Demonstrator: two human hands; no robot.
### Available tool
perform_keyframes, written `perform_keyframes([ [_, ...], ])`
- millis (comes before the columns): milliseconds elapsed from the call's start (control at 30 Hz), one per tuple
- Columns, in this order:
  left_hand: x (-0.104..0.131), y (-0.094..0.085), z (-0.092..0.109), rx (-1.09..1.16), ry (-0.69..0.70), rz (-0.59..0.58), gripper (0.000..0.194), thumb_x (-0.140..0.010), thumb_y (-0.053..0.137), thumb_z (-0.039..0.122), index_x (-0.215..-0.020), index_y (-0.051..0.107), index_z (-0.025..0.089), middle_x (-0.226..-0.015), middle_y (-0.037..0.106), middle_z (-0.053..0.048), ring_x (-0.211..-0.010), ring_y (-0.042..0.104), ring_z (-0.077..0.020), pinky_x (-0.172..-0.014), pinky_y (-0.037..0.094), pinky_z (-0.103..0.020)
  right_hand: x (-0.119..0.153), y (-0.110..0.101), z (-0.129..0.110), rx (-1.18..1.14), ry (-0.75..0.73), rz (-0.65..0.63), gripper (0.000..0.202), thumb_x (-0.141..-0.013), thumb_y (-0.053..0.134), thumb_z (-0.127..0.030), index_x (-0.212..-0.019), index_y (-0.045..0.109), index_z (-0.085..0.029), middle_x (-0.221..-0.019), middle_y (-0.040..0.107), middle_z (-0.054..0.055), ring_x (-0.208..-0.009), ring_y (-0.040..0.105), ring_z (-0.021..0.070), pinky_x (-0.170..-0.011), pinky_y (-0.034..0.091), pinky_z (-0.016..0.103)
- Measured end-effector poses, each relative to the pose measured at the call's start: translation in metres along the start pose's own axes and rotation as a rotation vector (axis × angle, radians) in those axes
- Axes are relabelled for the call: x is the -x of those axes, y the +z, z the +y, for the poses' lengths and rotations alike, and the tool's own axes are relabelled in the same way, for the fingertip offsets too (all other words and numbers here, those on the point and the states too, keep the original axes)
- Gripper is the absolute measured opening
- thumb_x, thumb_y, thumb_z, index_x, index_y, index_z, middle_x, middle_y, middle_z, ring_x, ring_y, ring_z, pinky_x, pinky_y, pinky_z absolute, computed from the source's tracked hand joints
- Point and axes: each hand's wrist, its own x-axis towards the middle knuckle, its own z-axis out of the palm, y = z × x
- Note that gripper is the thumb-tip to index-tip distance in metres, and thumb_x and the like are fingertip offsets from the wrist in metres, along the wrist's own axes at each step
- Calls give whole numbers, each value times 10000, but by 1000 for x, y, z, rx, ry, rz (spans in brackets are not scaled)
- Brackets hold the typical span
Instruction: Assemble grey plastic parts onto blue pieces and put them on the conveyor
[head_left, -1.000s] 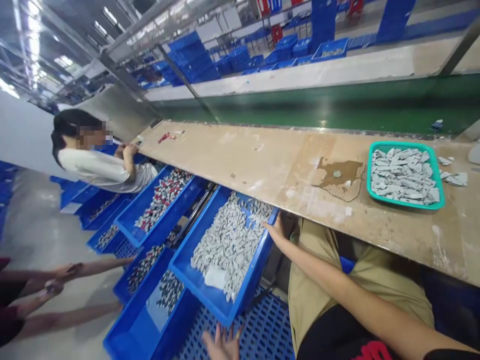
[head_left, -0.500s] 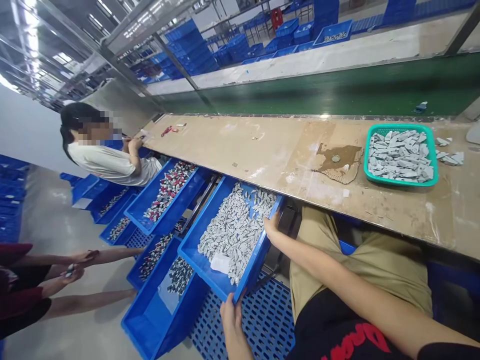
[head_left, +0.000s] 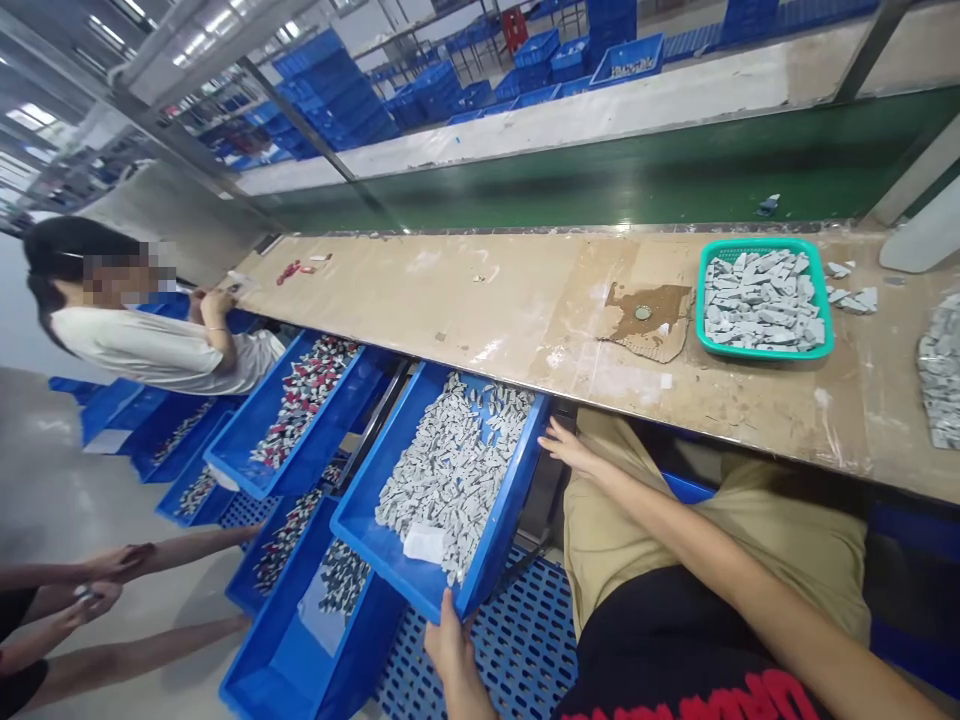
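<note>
The person's left hand [head_left: 450, 640] clamps the near corner of a long blue plastic bin [head_left: 517, 480], fingers wrapped over the rim, while the right hand [head_left: 570, 450], fingers spread and not closed on anything, rests against the bin's far right edge near the bench. The bin is heaped with small grey moulded plastic parts [head_left: 450, 470] and holds one white slip of paper [head_left: 424, 542]; it sits tilted, its far end tucked under the edge of the worn beige workbench [head_left: 487, 300], beside the person's tan-trousered knee. Handling it well likely means keeping both hands on opposite ends and holding it level, since the load looks heavy and loose and would slide toward the low corner. To the left lies another blue bin of red and grey parts [head_left: 300, 410], with more bins stacked below. On the bench stands a teal plastic basket of grey parts [head_left: 765, 345]. A co-worker in a white shirt [head_left: 150, 345] sits farther along.
</note>
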Motion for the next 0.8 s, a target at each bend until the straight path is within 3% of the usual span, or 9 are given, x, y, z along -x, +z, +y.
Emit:
perform_keyframes([
  [67, -4, 3, 2, -41, -1, 18, 221, -822, 732, 206, -792, 512, 209, -650, 596, -2, -1077, 705, -330, -744, 666, -394, -14, -4, -2, 25, -30, 44, 570, -997, 663, -415, -1496, 490, -202, -1550, 440, 147, -1373, 484, 321, -1151, 408, 579],
  [133, -8, 4, 4, -62, 4, 23, 193, -831, 695, 137, -780, 519, 198, -612, 589, 15, -931, 742, -285, -747, 654, -347, -32, 6, -6, 61, -57, 97, 542, -989, 672, -420, -1459, 522, -196, -1559, 423, 141, -1410, 434, 332, -1177, 361, 593],
  [300, -10, -1, 0, -49, 61, -6, 117, -901, 619, 47, -842, 584, 142, -655, 644, 37, -680, 708, -153, -725, 618, -267, -57, 42, -8, 121, -99, 115, 384, -999, 663, -402, -1293, 624, -158, -1361, 585, 124, -1246, 573, 287, -1081, 476, 540],
  [433, -13, -3, -8, -28, 73, -3, 106, -908, 626, 35, -863, 602, 128, -665, 651, 39, -645, 686, -143, -706, 599, -260, -60, 43, 3, 154, -134, 103, 339, -990, 680, -370, -1241, 641, -145, -1278, 627, 112, -1166, 616, 260, -1030, 519, 502],
  [567, -12, -1, -10, -35, 78, 2, 94, -893, 624, 31, -901, 611, 123, -717, 677, 18, -686, 704, -155, -765, 611, -288, -64, 37, 6, 197, -149, 99, 365, -991, 677, -373, -1275, 625, -150, -1313, 607, 119, -1184, 606, 268, -1032, 518, 509],
  [700, -2, -2, -2, -137, 120, 8, 105, -838, 616, 49, -925, 627, 107, -800, 717, -69, -788, 743, -238, -798, 625, -347, -63, 39, 0, 228, -169, 93, 399, -1001, 657, -412, -1304, 616, -156, -1330, 603, 124, -1197, 603, 274, -1045, 507, 521],
  [800, 15, -4, 13, -267, 238, 97, 395, -817, 679, 152, -1183, 602, 28, -1146, 684, -245, -1168, 659, -395, -1003, 551, -506, -47, 26, -2, 248, -181, 94, 410, -993, 670, -423, -1298, 624, -153, -1332, 609, 128, -1204, 605, 277, -1054, 502, 523],
])
